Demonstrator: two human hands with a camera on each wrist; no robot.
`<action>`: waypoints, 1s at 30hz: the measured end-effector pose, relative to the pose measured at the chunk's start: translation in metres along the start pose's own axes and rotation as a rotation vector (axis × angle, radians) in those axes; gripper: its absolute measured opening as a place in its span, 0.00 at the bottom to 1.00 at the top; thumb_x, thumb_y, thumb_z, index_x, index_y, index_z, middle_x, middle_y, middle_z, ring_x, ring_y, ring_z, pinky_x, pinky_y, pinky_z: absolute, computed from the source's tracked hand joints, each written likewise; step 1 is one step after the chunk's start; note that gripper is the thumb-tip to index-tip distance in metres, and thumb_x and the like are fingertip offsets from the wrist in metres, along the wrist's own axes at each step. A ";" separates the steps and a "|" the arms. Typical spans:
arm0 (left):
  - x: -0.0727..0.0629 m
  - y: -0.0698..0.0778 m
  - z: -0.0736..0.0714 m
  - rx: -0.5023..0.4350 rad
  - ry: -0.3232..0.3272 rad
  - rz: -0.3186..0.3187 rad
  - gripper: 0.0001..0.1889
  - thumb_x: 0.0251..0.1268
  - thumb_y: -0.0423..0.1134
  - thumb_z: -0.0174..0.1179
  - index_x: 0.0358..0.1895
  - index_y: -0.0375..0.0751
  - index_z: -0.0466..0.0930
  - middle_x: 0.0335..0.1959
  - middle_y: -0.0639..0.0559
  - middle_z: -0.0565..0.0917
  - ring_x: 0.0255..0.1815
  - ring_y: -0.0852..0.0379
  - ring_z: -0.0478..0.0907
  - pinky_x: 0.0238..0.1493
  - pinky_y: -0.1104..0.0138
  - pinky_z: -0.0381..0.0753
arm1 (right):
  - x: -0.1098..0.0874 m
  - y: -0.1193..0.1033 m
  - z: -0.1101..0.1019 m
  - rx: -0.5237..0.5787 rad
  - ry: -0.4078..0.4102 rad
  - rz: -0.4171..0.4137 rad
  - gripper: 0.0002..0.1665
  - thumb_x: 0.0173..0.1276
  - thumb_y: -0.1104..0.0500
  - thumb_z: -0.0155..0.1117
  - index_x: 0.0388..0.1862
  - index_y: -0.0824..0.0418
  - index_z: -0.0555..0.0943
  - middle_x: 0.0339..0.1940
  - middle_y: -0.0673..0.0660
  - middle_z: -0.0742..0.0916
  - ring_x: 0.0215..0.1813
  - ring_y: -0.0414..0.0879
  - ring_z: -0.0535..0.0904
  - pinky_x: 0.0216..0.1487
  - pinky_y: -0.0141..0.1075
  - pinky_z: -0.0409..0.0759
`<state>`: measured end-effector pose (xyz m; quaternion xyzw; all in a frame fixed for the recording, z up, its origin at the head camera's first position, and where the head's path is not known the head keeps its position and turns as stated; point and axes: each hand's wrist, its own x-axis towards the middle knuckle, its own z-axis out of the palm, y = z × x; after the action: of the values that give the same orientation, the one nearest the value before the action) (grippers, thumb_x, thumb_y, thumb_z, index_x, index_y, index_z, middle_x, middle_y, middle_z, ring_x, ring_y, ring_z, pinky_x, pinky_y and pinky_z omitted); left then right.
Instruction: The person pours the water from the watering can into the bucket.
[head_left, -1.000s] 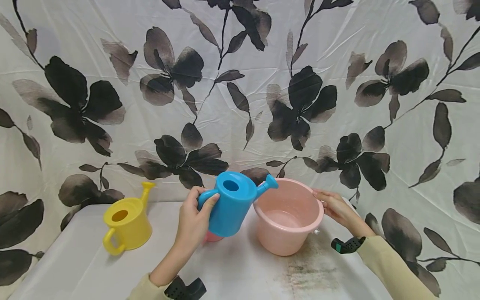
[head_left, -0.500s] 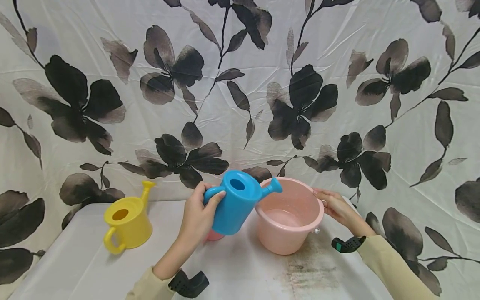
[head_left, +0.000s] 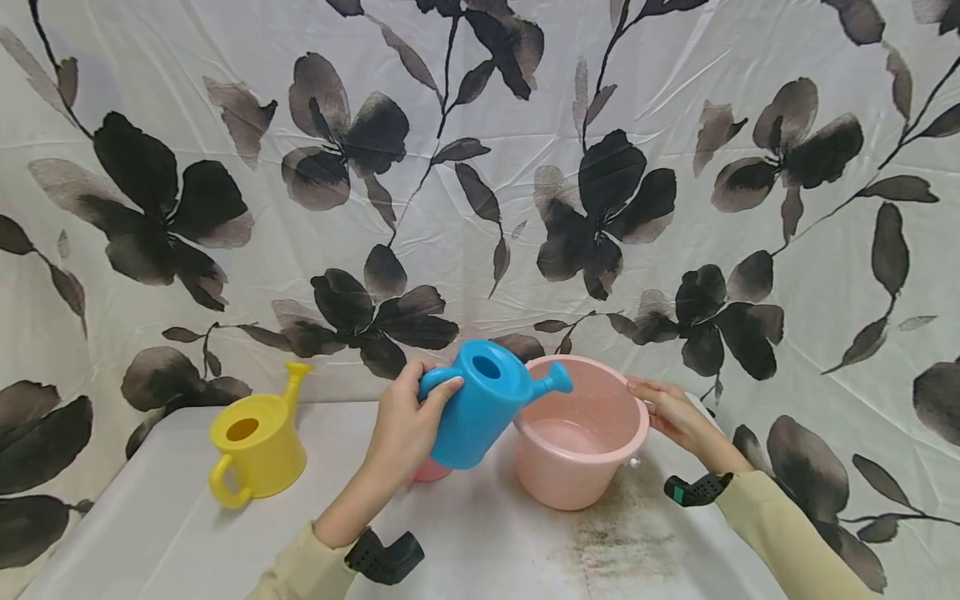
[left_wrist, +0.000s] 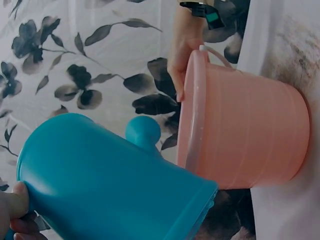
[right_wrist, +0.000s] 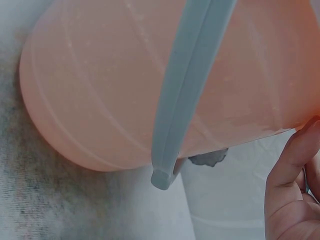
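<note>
My left hand [head_left: 408, 421] grips the handle of a blue watering can [head_left: 480, 408], held up and tilted to the right. Its spout head [head_left: 557, 378] overlaps the near-left part of a pink bucket's opening. The pink bucket [head_left: 566, 483] stands on the table, and my right hand [head_left: 678, 417] holds its right rim. In the right wrist view the thumb [right_wrist: 300, 155] lies against the bucket's outer wall, beside its pale carrying handle [right_wrist: 187, 85]. The left wrist view shows the blue can's body [left_wrist: 110, 175] large in front of the bucket [left_wrist: 255, 125].
A yellow watering can [head_left: 262, 454] stands on the left of the white table [head_left: 150, 533]. Behind the blue can, a small pink thing [head_left: 431, 472] is mostly hidden. A dark stain [head_left: 615, 542] marks the surface near the bucket. Floral cloth [head_left: 480, 167] hangs behind.
My left hand has moved slightly right and tipped the blue watering can further, bringing its spout more over the bucket. The right hand and bucket have stayed in place.
</note>
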<state>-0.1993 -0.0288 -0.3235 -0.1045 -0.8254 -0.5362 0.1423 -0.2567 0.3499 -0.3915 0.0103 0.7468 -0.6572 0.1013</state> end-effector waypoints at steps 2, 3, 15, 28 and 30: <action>0.001 0.002 0.001 0.006 -0.003 0.013 0.14 0.67 0.43 0.59 0.48 0.37 0.73 0.50 0.40 0.83 0.51 0.39 0.82 0.51 0.41 0.76 | 0.000 0.000 0.000 0.010 -0.005 -0.006 0.40 0.76 0.50 0.49 0.74 0.74 0.50 0.57 0.49 0.79 0.46 0.28 0.79 0.48 0.25 0.80; 0.002 0.003 0.001 0.010 -0.004 0.018 0.15 0.67 0.43 0.59 0.48 0.37 0.73 0.50 0.40 0.83 0.52 0.39 0.82 0.51 0.41 0.77 | 0.000 0.001 -0.001 0.018 -0.008 -0.010 0.39 0.77 0.51 0.49 0.74 0.74 0.50 0.54 0.46 0.80 0.46 0.28 0.80 0.47 0.25 0.80; 0.010 0.010 0.004 0.087 -0.023 0.063 0.12 0.67 0.44 0.60 0.45 0.39 0.74 0.44 0.42 0.84 0.46 0.44 0.83 0.49 0.45 0.80 | 0.002 0.002 -0.001 0.045 -0.025 -0.022 0.39 0.76 0.52 0.49 0.74 0.75 0.49 0.43 0.37 0.82 0.44 0.29 0.81 0.45 0.25 0.80; 0.016 0.019 0.006 0.127 -0.054 0.055 0.14 0.67 0.45 0.59 0.47 0.39 0.73 0.46 0.41 0.84 0.47 0.42 0.83 0.49 0.44 0.79 | 0.003 0.002 -0.002 0.039 -0.025 -0.025 0.39 0.77 0.52 0.49 0.74 0.75 0.50 0.46 0.39 0.81 0.46 0.29 0.80 0.46 0.26 0.80; 0.017 0.020 0.006 0.132 -0.053 0.064 0.14 0.67 0.45 0.59 0.47 0.39 0.74 0.46 0.41 0.84 0.47 0.42 0.83 0.49 0.44 0.79 | 0.003 0.002 -0.002 0.044 -0.026 -0.026 0.39 0.77 0.52 0.49 0.74 0.75 0.50 0.46 0.39 0.81 0.46 0.29 0.81 0.46 0.26 0.80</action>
<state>-0.2096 -0.0147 -0.3029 -0.1353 -0.8587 -0.4729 0.1438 -0.2596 0.3520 -0.3935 -0.0058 0.7310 -0.6747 0.1021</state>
